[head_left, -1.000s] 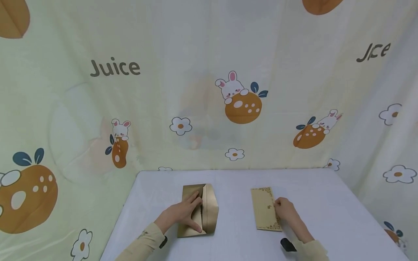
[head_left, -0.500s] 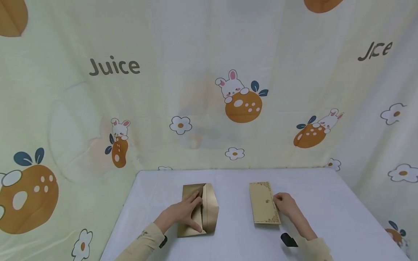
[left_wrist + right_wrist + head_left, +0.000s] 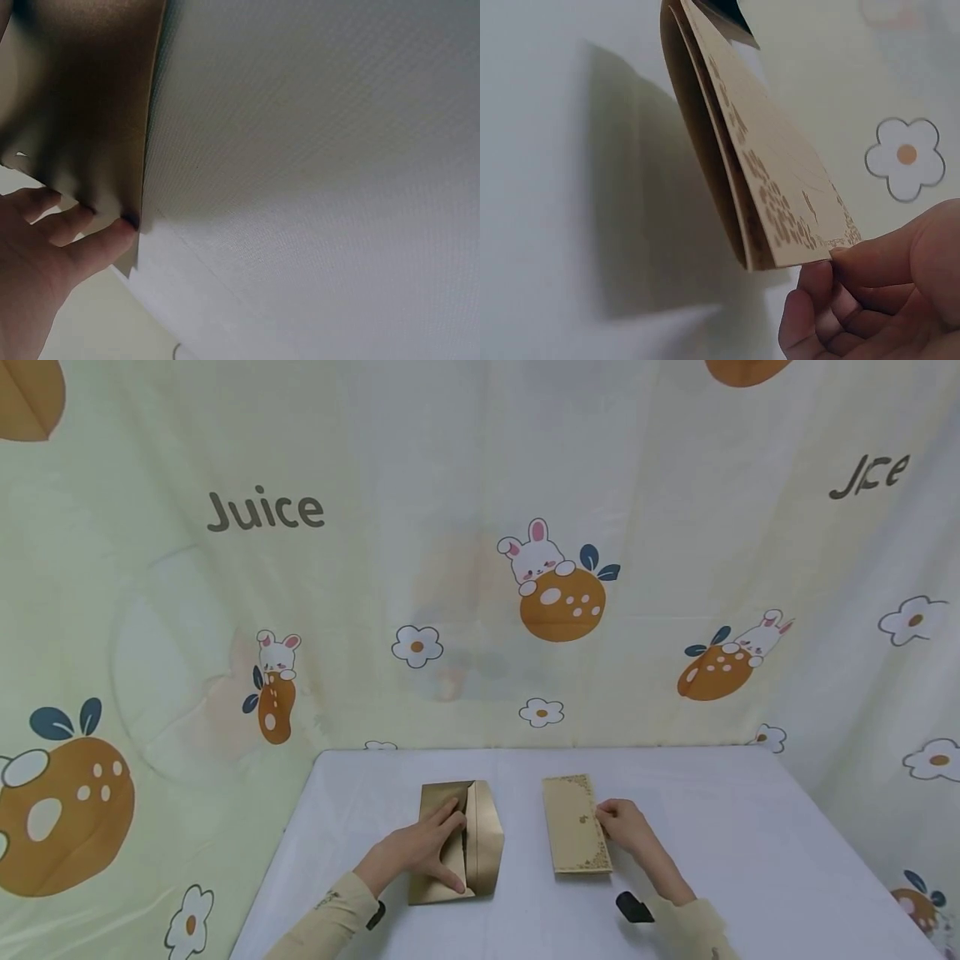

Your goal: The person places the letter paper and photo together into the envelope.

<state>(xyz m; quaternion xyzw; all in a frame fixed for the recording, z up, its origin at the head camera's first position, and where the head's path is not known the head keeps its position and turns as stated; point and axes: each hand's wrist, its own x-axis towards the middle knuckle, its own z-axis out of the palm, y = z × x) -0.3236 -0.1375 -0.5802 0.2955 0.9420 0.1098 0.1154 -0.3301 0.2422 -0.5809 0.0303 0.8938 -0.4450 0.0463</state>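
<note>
A gold envelope (image 3: 487, 839) lies on the table with its flap folded out to the right. My left hand (image 3: 422, 850) rests on it, fingers spread, fingertips along the slightly gaping mouth. In the left wrist view, the fingers of the left hand (image 3: 64, 240) reach to the edge of the gold envelope (image 3: 90, 97). My right hand (image 3: 626, 827) pinches the right edge of a folded beige card (image 3: 576, 827) with brown ornamental corners. The right wrist view shows the card (image 3: 772, 165) raised above the table, its layers slightly parted, between thumb and curled fingers of the right hand (image 3: 877, 292).
A white cloth covers the table (image 3: 517, 927). Behind and at the sides hangs a curtain (image 3: 450, 568) printed with rabbits, oranges and flowers. A dark device (image 3: 633, 907) sits at the right wrist. The card casts a shadow (image 3: 660, 202) on the cloth.
My right hand has lifted the card and moved it left, closer to the envelope. The left hand and the envelope have stayed in place.
</note>
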